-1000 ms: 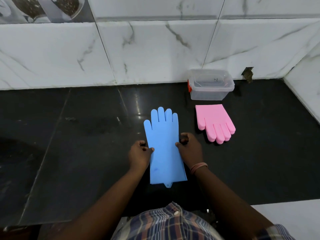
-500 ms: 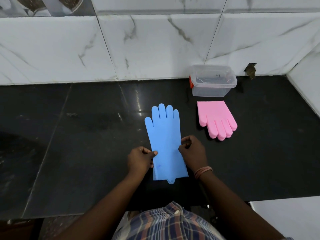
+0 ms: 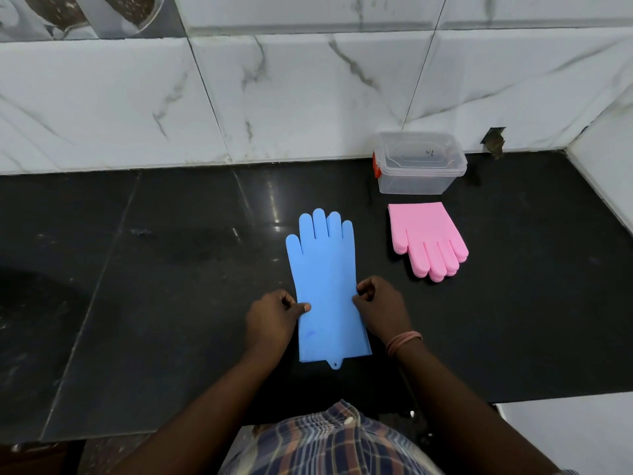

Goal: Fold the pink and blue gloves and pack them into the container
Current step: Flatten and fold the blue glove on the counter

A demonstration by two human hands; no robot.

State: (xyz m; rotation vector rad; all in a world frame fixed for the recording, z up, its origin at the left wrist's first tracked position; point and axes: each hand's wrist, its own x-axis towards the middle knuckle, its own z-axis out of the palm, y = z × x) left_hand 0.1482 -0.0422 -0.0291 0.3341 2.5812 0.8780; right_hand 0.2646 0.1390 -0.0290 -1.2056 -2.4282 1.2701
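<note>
A blue glove (image 3: 325, 286) lies flat on the black counter (image 3: 171, 286), fingers pointing away from me, cuff toward me. My left hand (image 3: 272, 320) pinches its left edge near the middle. My right hand (image 3: 382, 306) pinches the right edge at about the same height. To the right lies a pink glove (image 3: 426, 238), folded, with its fingers pointing toward me. Just behind the pink glove stands a clear plastic container (image 3: 419, 164) with a red clip on its left side. The lid is on it.
A white marble-tiled wall (image 3: 308, 97) runs along the back of the counter and turns forward at the right. A small dark hole (image 3: 493, 142) sits in the wall right of the container. The counter's front edge is close to my body.
Both hands slid along the blue glove's edges toward the cuff, then stayed there. The glove has not left the counter. The camera tilted slightly.
</note>
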